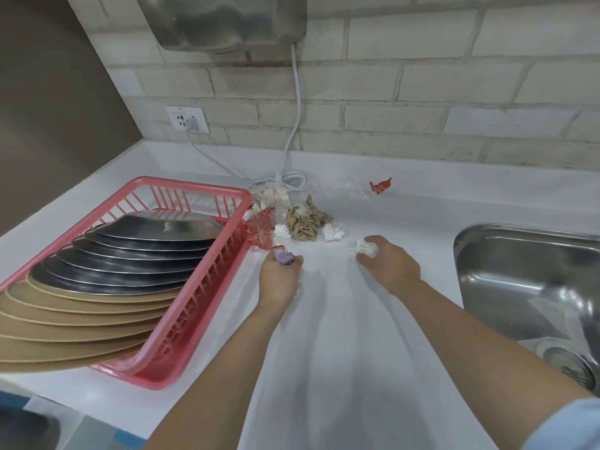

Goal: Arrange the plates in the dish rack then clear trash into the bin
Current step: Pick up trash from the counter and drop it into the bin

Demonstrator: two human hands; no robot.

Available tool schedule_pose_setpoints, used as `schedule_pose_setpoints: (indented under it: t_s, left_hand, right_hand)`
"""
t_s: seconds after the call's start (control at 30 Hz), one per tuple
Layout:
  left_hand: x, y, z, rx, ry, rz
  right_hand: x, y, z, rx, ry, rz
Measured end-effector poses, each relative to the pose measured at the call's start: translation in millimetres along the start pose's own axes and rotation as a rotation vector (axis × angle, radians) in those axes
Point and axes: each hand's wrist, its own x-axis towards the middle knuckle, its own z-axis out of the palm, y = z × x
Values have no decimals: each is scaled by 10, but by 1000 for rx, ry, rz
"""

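A pink dish rack [194,280] on the white counter holds several steel plates [130,254] and several tan plates [71,319] leaning in a row. Right of the rack lies a heap of trash: crumpled brown paper [303,224], white tissue wads [332,232], a red plastic wrapper [261,232] and clear plastic film [344,190]. My left hand [281,277] grips a purple crumpled scrap [283,256] beside the rack's corner. My right hand [388,263] holds a white tissue wad [365,247] in its fingers.
A steel sink [526,287] sits at the right. A torn red scrap [380,186] lies farther back. A coiled white cable [285,180] runs up the brick wall to a steel unit [224,21]; a wall socket [187,120] is behind the rack.
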Motion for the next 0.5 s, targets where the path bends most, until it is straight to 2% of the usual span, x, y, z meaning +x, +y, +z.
schedule_pose_setpoints:
  t_s: [0.17,0.37,0.5]
  left_hand:
    - [-9,-39,-51,42,-30,0]
    - [-66,-85,-141,36,-10,-1]
    - [-163,-100,-223,69,47,11]
  right_hand:
    - [-49,-29,85,-135,24,-49]
    - [-301,-134,269,-16,24,-53]
    - [-554,-231,375,-2,-20,-160]
